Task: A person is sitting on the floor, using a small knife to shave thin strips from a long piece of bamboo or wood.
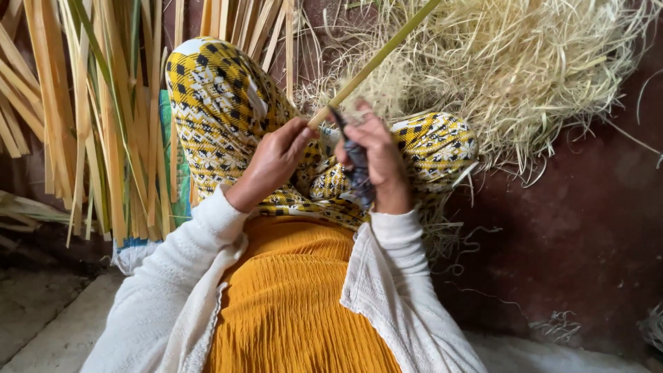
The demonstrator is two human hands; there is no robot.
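— What is the bamboo strip (376,61) like?

— It is long, thin and pale yellow-green, straight along its whole visible length. It slants up and to the right from above the patterned knee (221,103), and its upper end passes out of the top of the view.

— And its lower end?

— That end sits just right of the knee, where the dark knife (356,162) meets it. The knife has a wrapped handle and stands nearly upright, tip against the strip.

Dark reddish floor (573,228): shavings pile (511,62) just beyond the grip, split bamboo strips (103,117) lying well left of it.
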